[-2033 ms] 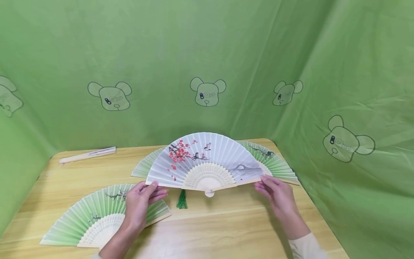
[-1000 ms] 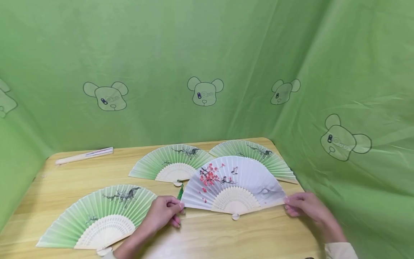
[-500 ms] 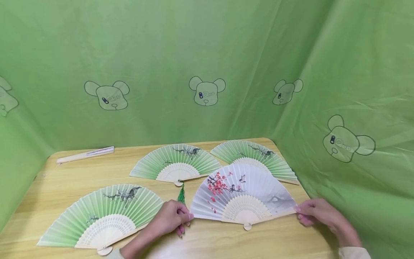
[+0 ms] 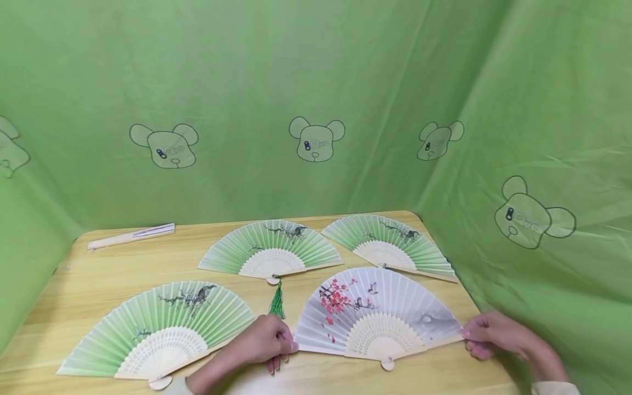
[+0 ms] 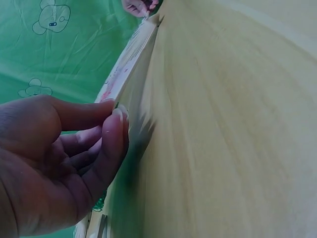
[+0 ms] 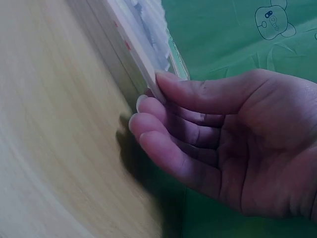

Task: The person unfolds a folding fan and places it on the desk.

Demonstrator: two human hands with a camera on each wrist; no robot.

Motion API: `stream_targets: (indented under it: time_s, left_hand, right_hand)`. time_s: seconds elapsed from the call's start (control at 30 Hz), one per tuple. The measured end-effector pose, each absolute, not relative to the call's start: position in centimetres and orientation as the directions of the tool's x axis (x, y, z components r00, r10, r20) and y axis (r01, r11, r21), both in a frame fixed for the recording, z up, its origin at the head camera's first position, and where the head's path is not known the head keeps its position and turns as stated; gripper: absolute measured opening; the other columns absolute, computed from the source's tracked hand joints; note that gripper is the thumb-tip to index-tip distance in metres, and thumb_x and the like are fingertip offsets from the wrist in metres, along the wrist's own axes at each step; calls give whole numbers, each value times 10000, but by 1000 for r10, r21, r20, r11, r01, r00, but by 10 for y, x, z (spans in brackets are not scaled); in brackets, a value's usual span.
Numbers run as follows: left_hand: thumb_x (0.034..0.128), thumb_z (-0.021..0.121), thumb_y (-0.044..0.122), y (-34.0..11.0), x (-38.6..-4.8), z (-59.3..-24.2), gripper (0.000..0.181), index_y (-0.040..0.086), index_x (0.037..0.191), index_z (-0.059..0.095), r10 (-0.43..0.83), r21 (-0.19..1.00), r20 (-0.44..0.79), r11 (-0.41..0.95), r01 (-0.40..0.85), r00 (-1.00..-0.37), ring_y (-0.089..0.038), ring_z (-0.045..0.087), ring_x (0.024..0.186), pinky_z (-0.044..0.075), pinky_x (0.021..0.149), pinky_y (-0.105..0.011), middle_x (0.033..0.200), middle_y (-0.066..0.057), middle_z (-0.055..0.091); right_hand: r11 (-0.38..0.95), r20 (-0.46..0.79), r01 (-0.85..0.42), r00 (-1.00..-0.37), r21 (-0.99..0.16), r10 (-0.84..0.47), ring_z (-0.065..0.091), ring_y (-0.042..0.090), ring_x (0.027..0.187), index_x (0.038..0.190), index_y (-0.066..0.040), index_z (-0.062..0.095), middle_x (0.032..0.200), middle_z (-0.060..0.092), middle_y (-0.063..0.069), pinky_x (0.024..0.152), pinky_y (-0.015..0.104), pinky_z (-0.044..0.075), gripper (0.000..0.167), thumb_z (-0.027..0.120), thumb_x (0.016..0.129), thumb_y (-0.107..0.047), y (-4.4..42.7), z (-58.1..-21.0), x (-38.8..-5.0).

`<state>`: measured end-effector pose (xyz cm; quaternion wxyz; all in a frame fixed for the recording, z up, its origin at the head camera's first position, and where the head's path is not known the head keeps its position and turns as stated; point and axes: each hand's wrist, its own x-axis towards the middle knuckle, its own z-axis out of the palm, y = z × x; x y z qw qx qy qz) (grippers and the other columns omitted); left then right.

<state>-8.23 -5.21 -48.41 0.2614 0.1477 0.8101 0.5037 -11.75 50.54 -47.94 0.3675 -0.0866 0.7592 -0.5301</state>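
A spread white-grey fan (image 4: 384, 318) with red blossoms and birds lies low over the front right of the table, its pivot toward the person. My left hand (image 4: 264, 340) pinches its left end between thumb and fingers, as the left wrist view also shows at the hand (image 5: 69, 158). Its right end is pinched by my right hand (image 4: 498, 334); in the right wrist view that hand (image 6: 213, 134) has thumb and fingertips on the end rib (image 6: 133, 44). Whether the fan touches the table is hard to tell.
Green fans lie spread at the front left (image 4: 163, 329), back middle (image 4: 269, 247) and back right (image 4: 390, 244). A green tassel (image 4: 277, 302) hangs off the middle one. At the back left lies a folded fan (image 4: 131, 237). Green cloth walls (image 4: 237, 109) surround the table (image 4: 148, 266).
Both hands have carried the blossom fan rightward and toward the person, from in front of the back green fans, which now show fully. Both ends remain pinched.
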Motion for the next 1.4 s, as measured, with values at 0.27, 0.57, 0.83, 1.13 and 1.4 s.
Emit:
stream_targets:
  time_s: [0.27, 0.57, 0.83, 1.13, 1.4]
  left_hand:
    - [946, 749, 140, -50, -86, -488, 277, 16, 708, 678, 490, 892, -346, 436, -118, -800, -78, 568, 400, 573, 397, -272, 566, -35, 628]
    - [951, 734, 123, -48, -88, -487, 260, -34, 751, 679, 442, 889, -406, 393, -234, -800, -95, 581, 394, 591, 406, -298, 585, -73, 642]
    - [960, 724, 134, -50, -92, -488, 256, -39, 778, 674, 429, 881, -439, 378, -285, -790, -123, 613, 399, 607, 422, -318, 590, -96, 667]
    - [952, 735, 140, -49, -92, -490, 261, -58, 796, 669, 420, 881, -451, 354, -315, -788, -131, 625, 401, 610, 426, -319, 589, -98, 668]
    - [951, 739, 142, -47, -91, -488, 270, -49, 774, 665, 387, 873, -449, 384, -302, -806, -124, 620, 387, 610, 424, -327, 576, -93, 675]
  right_hand:
    - [433, -475, 255, -700, -864, -534, 689, 66, 714, 1062, 209, 604, 831, 716, 33, 668, 213, 654, 291, 518, 1055, -69, 504, -480, -121]
    - [487, -505, 258, -712, -834, -488, 673, 62, 667, 975, 142, 649, 782, 707, 12, 634, 207, 644, 277, 546, 1052, -103, 500, -483, -124]
    - [492, -514, 277, -731, -825, -450, 683, 67, 662, 964, 106, 663, 788, 708, 28, 630, 232, 657, 264, 561, 1051, -121, 498, -485, -126]
    - [519, -537, 304, -748, -799, -389, 679, 79, 655, 934, 59, 663, 785, 702, 49, 627, 262, 665, 273, 581, 1052, -173, 496, -484, -123]
    - [572, -557, 328, -781, -751, -283, 665, 79, 644, 906, 20, 674, 751, 688, 19, 632, 261, 663, 294, 613, 1043, -232, 493, -481, -121]
